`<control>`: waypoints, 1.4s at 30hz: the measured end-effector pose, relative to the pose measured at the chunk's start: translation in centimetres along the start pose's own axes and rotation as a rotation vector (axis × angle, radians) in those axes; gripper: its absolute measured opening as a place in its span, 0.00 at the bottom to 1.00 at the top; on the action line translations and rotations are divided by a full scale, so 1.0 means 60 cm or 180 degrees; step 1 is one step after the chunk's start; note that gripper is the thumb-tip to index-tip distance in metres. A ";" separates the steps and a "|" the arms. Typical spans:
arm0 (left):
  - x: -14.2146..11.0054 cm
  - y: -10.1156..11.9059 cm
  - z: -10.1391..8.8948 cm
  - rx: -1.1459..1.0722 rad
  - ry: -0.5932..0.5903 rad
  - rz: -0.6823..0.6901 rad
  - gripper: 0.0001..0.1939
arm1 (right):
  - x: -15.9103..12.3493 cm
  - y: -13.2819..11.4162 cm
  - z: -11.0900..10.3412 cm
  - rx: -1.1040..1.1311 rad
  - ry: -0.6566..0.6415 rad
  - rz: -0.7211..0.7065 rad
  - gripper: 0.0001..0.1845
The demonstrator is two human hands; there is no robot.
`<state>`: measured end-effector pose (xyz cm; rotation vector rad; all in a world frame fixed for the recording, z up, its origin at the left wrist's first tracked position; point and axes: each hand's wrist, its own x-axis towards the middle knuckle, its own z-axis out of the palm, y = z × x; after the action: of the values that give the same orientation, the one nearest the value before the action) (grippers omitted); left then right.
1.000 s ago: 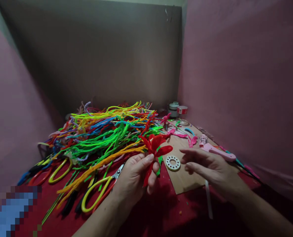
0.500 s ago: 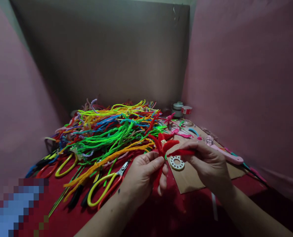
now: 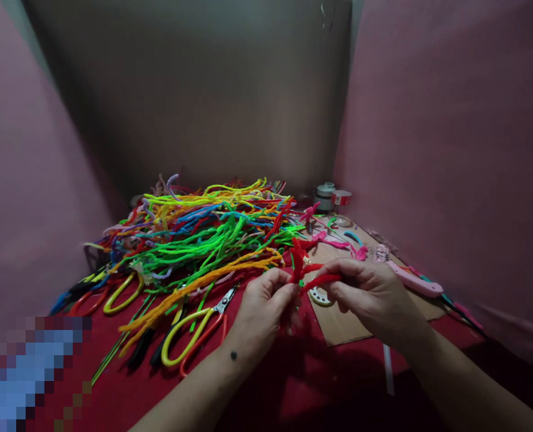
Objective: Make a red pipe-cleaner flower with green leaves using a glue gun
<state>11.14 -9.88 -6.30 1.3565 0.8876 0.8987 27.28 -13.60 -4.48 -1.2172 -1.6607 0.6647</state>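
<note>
A red pipe-cleaner flower [image 3: 303, 264] with looped petals is held up between both hands above the red cloth. My left hand [image 3: 266, 306] is closed round its stem just below the petals. My right hand [image 3: 369, 294] pinches one red petal [image 3: 322, 280] that sticks out to the right. A white ring with holes [image 3: 319, 296] lies on the cardboard [image 3: 351, 318] right behind the flower, partly hidden by it.
A big heap of coloured pipe cleaners [image 3: 203, 234] fills the left and middle. Yellow-handled scissors [image 3: 189, 336] lie in front of it. A pink glue gun [image 3: 410, 279], pink scraps [image 3: 329, 241] and tape rolls [image 3: 331, 197] sit at the right, by the pink wall.
My right hand came in from the right and took hold of a red petal. The flower has sunk lower, and both hands have drawn closer together.
</note>
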 end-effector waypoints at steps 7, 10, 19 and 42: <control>-0.002 -0.006 0.000 0.0417 0.0118 0.0152 0.07 | 0.004 0.004 0.004 -0.0739 0.0342 -0.0365 0.13; -0.002 -0.006 0.001 0.0395 0.0033 0.0011 0.06 | 0.006 0.007 0.005 -0.0826 0.0389 -0.0339 0.13; 0.002 -0.002 0.001 0.0074 -0.0309 -0.0220 0.05 | 0.010 0.016 0.004 -0.0718 0.0263 -0.0072 0.12; -0.012 0.002 0.003 0.0069 -0.0238 0.0247 0.09 | -0.010 0.011 0.062 0.1766 0.0430 0.0685 0.12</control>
<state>11.03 -10.63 -6.17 1.4424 0.7941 0.8940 24.22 -13.53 -6.81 -1.0092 -1.1321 1.0676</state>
